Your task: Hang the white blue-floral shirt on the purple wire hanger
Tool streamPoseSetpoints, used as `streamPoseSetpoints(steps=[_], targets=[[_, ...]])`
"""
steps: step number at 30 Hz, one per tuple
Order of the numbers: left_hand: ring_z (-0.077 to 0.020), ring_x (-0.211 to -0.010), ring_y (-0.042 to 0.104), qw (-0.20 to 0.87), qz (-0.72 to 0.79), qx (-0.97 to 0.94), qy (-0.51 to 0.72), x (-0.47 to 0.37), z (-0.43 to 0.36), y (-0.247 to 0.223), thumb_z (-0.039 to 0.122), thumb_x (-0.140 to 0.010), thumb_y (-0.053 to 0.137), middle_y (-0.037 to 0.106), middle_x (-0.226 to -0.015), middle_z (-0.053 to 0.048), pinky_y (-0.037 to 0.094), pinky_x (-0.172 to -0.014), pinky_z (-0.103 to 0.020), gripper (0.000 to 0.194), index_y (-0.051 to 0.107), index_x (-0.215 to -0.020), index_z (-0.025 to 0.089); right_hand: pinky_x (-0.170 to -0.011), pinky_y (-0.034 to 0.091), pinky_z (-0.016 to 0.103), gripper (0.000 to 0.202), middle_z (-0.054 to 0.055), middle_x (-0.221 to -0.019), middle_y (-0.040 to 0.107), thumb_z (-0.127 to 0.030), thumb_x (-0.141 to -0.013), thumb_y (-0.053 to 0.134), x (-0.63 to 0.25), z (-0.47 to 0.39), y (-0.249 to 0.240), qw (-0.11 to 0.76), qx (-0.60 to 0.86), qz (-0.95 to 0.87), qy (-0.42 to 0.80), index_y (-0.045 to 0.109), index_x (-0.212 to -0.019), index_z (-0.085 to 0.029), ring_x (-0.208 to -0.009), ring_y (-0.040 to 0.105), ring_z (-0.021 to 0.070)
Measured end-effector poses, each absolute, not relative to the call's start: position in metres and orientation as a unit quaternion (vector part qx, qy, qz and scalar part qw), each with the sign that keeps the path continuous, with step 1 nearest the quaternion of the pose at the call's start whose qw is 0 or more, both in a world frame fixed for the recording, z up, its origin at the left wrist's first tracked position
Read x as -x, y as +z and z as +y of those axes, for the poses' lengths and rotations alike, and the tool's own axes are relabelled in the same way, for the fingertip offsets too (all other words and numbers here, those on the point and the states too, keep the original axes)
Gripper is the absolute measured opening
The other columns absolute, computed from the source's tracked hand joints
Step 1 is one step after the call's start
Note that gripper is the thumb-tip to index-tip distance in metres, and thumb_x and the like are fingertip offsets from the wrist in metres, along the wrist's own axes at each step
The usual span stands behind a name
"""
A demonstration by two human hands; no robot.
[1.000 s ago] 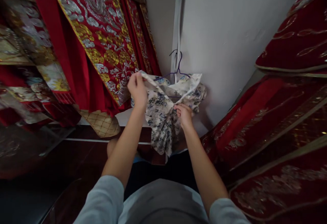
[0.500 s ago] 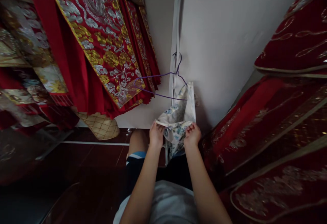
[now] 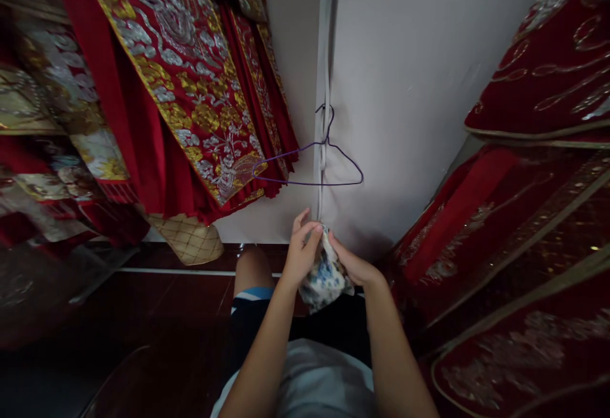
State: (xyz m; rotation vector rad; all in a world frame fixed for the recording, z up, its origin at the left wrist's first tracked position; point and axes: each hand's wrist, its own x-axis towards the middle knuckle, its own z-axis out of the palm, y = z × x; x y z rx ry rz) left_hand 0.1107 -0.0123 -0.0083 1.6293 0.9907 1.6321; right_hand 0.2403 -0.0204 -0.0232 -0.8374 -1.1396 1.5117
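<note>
A white cloth garment with blue floral print hangs bunched between my hands, low in front of my body. My left hand pinches its upper edge between thumb and fingers. On the other side, my right hand has its fingers closed along the garment's edge, with part of the grip hidden by the cloth. Above them a bare purple wire hanger hangs from a hook at the wall, apart from the garment. The garment's exact kind cannot be made out.
Red embroidered garments with gold and silver pattern hang at the left. More dark red embroidered fabric fills the right side. Behind the hanger are a pale wall and a narrow vertical strip. Dark red tiles cover the floor.
The floral garment has come off the hanger and is gathered smaller and lower. My hands have moved closer together. The hanger now hangs bare.
</note>
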Motion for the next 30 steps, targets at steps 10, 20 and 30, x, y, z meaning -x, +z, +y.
streamPoseSetpoints(steps=[10, 20, 30], targets=[[-0.0174, -0.055, 0.055, 0.384, 0.362, -0.776, 0.345, -0.038, -0.028, -0.035, 0.047, -0.078, 0.070, 0.063, -0.060, -0.001, 0.044, -0.054, -0.024, 0.031, 0.068, -0.066, 0.019, -0.053, 0.047, 0.026, 0.026, 0.005, -0.070, 0.071, -0.025, -0.056, 0.083, -0.300, 0.016, 0.051, 0.421, 0.406, -0.590, 0.556, 0.073, -0.075, -0.012, -0.059, 0.061, 0.0169], [-0.0218, -0.054, 0.055, 0.099, 0.547, -0.734, 0.391, 0.042, 0.034, 0.019, 0.050, -0.065, 0.079, 0.044, -0.041, -0.001, 0.046, -0.070, -0.031, 0.044, 0.053, -0.041, 0.023, -0.079, 0.045, 0.029, 0.025, 0.002, -0.086, 0.072, -0.033, -0.072, 0.073, -0.281, 0.122, 0.035, 0.518, 0.394, -0.698, 0.299, 0.074, -0.091, -0.018, -0.081, 0.062, 0.0186], [-0.0265, -0.138, 0.043, 0.028, 0.563, -0.781, 0.270, 0.023, 0.024, 0.048, 0.037, -0.098, 0.030, 0.051, -0.146, -0.013, 0.029, -0.116, -0.040, 0.045, 0.064, -0.118, 0.016, -0.054, 0.033, 0.024, 0.043, -0.002, -0.059, 0.053, -0.058, -0.073, 0.062, -0.325, 0.103, 0.037, 0.455, 0.491, -0.715, 0.203, 0.066, -0.072, -0.016, -0.059, 0.046, 0.0141]])
